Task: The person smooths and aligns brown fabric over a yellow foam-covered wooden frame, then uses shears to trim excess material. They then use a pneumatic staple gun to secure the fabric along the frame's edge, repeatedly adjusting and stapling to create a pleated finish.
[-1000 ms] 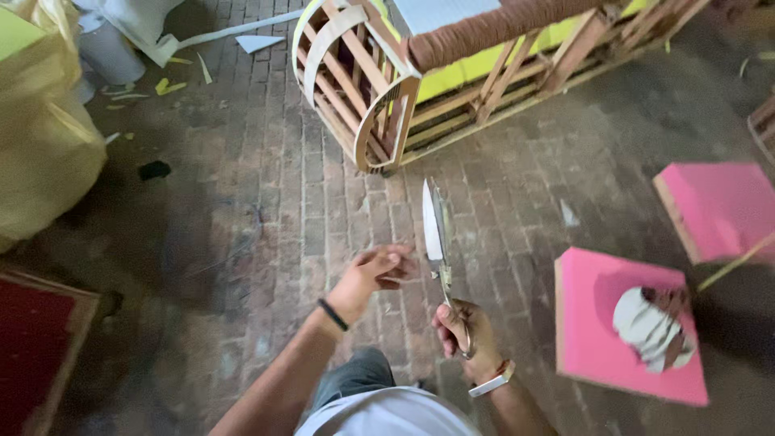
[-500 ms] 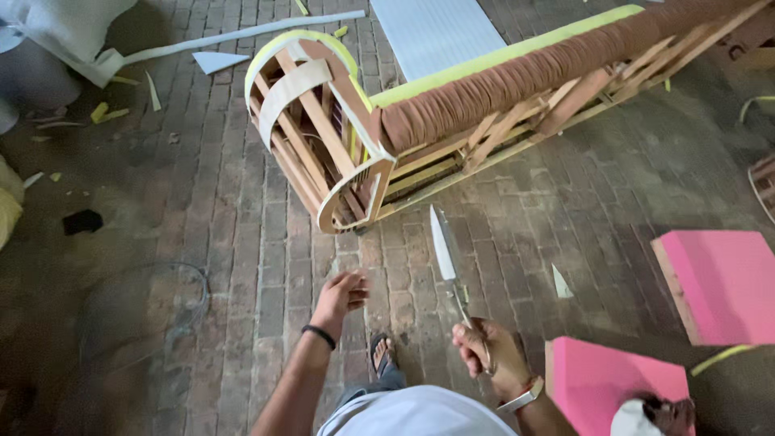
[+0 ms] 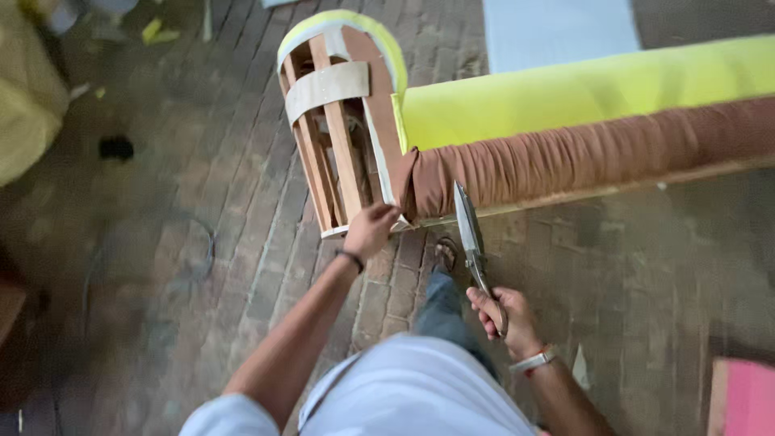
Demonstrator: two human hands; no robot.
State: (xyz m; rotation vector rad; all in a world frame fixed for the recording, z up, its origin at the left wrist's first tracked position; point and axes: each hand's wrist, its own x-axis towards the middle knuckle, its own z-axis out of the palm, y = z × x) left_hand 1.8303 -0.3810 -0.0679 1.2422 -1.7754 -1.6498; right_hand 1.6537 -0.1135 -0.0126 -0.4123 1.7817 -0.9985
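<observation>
- Left hand (image 3: 370,230) — fingers curled, seemingly pinching the brown fabric (image 3: 565,165) at the sofa frame (image 3: 339,137) corner.
- Right hand (image 3: 504,311) clenched round the shears (image 3: 471,234), blades pressed together, pointing up beside the fabric — over the brick floor (image 3: 646,266).

Both arms out front, hands doing different jobs

The left arm reaches straight forward, bare forearm with a dark band at the wrist, and the left hand (image 3: 370,232) is curled with fingers pinched at the front. The right hand (image 3: 502,317) sits lower and closer to the body, fist wrapped tight, a pale band on that wrist.
</observation>
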